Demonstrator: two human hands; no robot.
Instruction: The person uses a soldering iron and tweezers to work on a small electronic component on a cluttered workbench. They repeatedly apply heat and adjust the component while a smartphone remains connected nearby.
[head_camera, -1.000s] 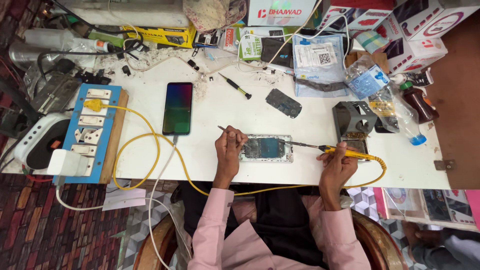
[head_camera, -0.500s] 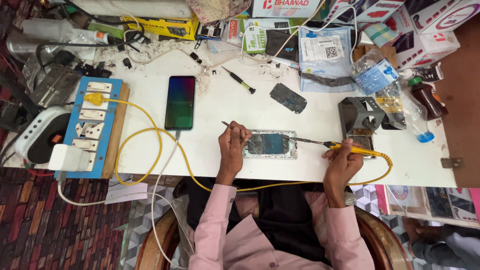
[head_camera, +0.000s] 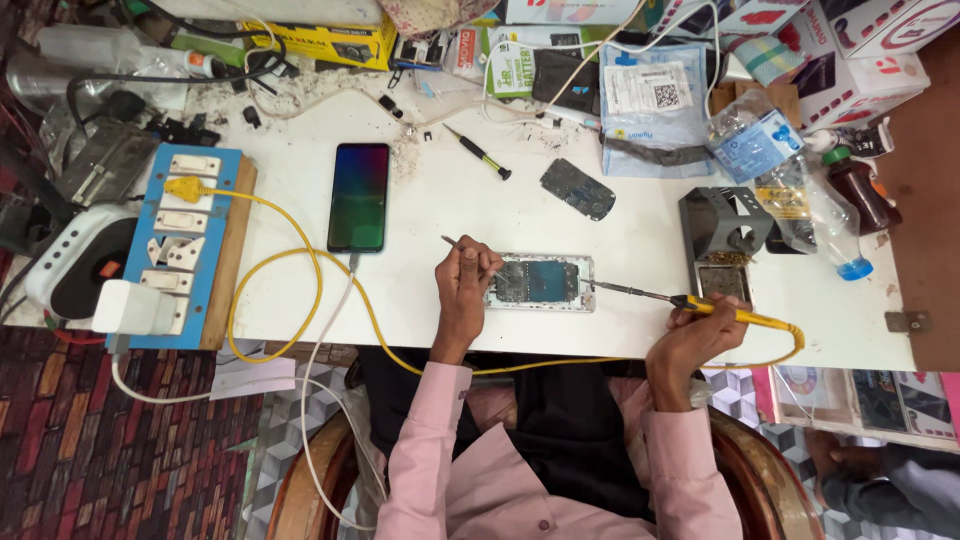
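Left hand (head_camera: 465, 285) sits on the white worktable (head_camera: 620, 215) at the left end of an opened phone with its grey circuit board exposed in a pale rectangular frame (head_camera: 540, 282), fingers bunched around a thin metal probe (head_camera: 452, 243) whose tip slants up and to the left; whether it is tweezers or a pick is too small to tell. Right hand (head_camera: 695, 335) is closed around the yellow handle of a soldering iron (head_camera: 715, 308), and the iron's slim metal shaft reaches left so that its tip meets the right edge of the opened phone. A yellow cord (head_camera: 300, 300) runs from the iron's handle back along the near table edge and loops up to a yellow plug in a blue switchboard with white sockets (head_camera: 185, 245) at the left side. Just left of the left hand lies a black smartphone with a lit greenish screen (head_camera: 359, 196), a white cable going into its lower end. Behind the opened phone rest a small screwdriver with a black and green handle (head_camera: 480, 153) and a dark oval phone part (head_camera: 577, 188). A grey metal soldering iron stand (head_camera: 718, 235) stands near the iron's handle, with clear plastic bottles (head_camera: 800, 190) just beyond it. Both forearms wear pink shirt sleeves (head_camera: 430, 440)
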